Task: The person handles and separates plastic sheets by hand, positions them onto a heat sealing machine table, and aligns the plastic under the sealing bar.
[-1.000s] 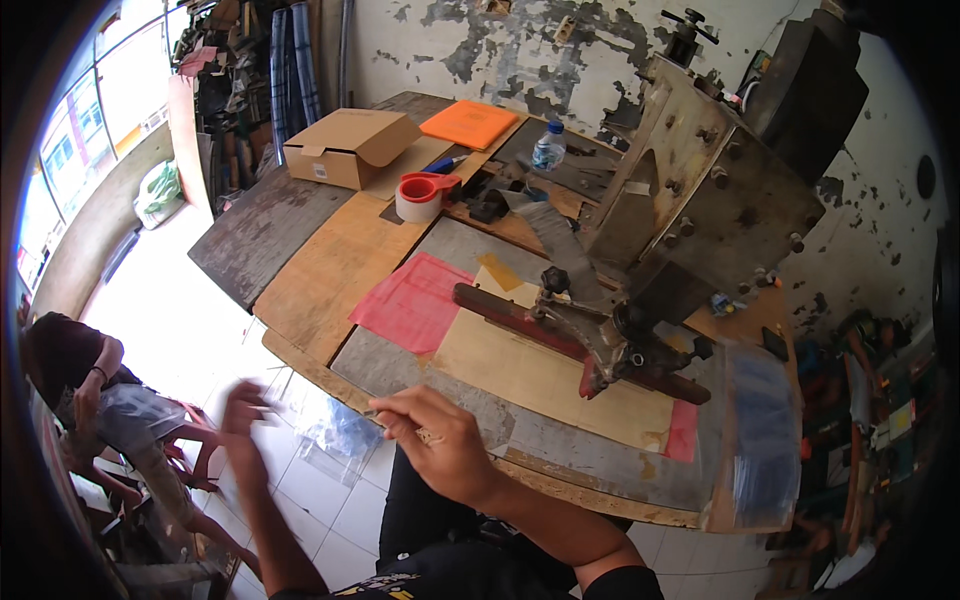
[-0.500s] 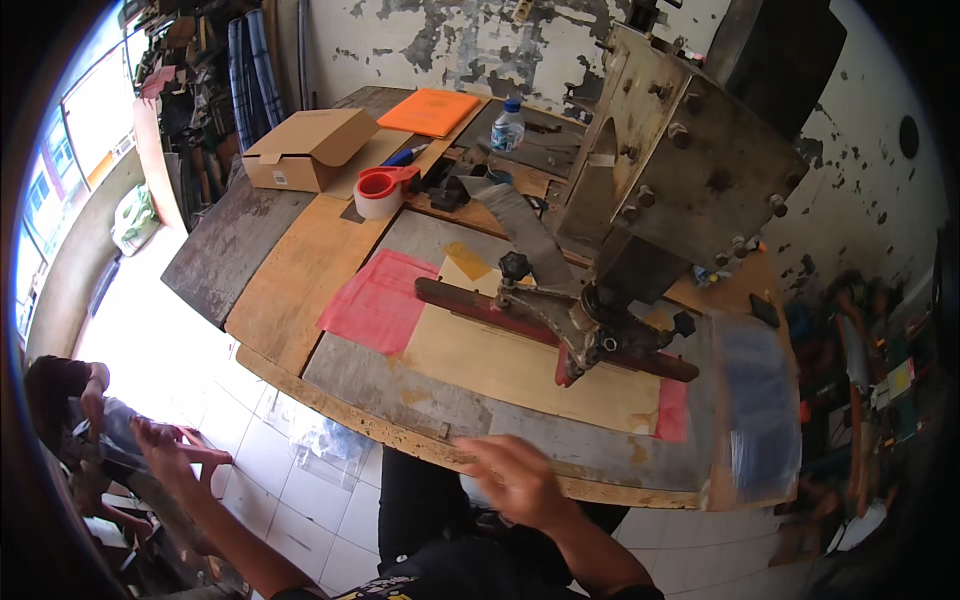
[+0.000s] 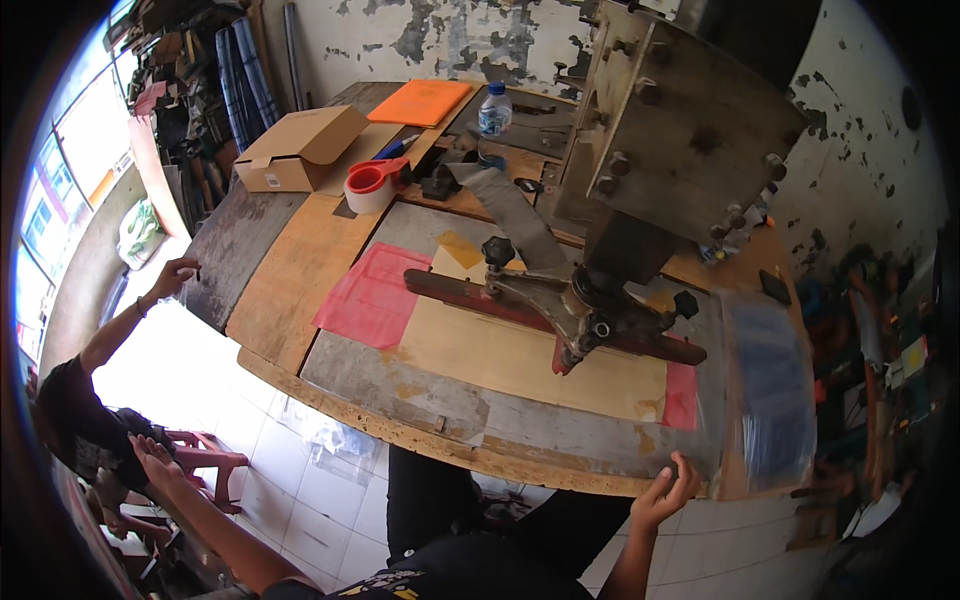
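Observation:
My left hand (image 3: 156,462) is held out low on the left, away from the table, its fingers stretched and nothing seen in it. At the table's front right edge is my right hand (image 3: 664,494), empty, with thumb and fingers apart; whether it touches the edge I cannot tell. Beyond it stands a heavy metal press (image 3: 690,130) with a dark red bar (image 3: 480,300) over a cream sheet (image 3: 500,355). A pink sheet (image 3: 368,295) shows at the cream sheet's left, and a pink strip (image 3: 681,396) at its right.
A stack of clear plastic sheets (image 3: 770,390) lies at the table's right. Toward the back are a cardboard box (image 3: 300,150), a tape roll (image 3: 370,188), an orange folder (image 3: 426,103) and a water bottle (image 3: 494,112). Another person's hand (image 3: 176,276) reaches near the table's left edge.
My right hand has swung from the front middle to the right and its fingers have spread. My left hand has shifted slightly down. The other person's arm has risen toward the table.

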`<state>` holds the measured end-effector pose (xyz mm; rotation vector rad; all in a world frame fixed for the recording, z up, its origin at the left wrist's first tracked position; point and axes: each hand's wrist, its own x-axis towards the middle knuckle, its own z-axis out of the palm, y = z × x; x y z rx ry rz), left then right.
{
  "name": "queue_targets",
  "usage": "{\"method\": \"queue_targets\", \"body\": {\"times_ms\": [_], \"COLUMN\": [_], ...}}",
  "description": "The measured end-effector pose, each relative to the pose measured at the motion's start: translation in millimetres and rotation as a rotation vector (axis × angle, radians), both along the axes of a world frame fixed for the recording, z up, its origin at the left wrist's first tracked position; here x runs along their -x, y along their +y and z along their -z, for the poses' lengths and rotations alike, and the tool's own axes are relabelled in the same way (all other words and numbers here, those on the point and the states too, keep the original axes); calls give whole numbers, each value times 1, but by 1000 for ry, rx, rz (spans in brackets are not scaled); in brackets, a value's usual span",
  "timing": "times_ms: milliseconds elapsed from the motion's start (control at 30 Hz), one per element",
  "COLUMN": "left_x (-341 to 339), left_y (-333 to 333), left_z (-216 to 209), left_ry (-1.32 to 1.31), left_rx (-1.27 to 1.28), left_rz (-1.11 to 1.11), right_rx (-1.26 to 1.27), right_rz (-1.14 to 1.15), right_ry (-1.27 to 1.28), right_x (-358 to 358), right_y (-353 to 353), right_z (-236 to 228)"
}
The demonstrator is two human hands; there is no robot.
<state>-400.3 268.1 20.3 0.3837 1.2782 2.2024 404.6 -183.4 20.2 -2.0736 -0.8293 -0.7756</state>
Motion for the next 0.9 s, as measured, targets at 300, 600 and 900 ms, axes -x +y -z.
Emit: {"method": "queue_targets", "body": {"times_ms": [300,600,900], "left_x": [14,26,20], "left_y": [21,22,19], "left_z": [12,19,22], "left_ry": [-48,-18,-38], "left_rx": [-58,-30,-29], "left_rz": [73,68,69], "right_rx": [10,-42,-70], "right_rz": [-2,-24,-44], "right_ry": [-64,-95,-89], "right_x": [1,0,-2], "right_y": [1,1,-2], "right_z": [-3,1,8]}}
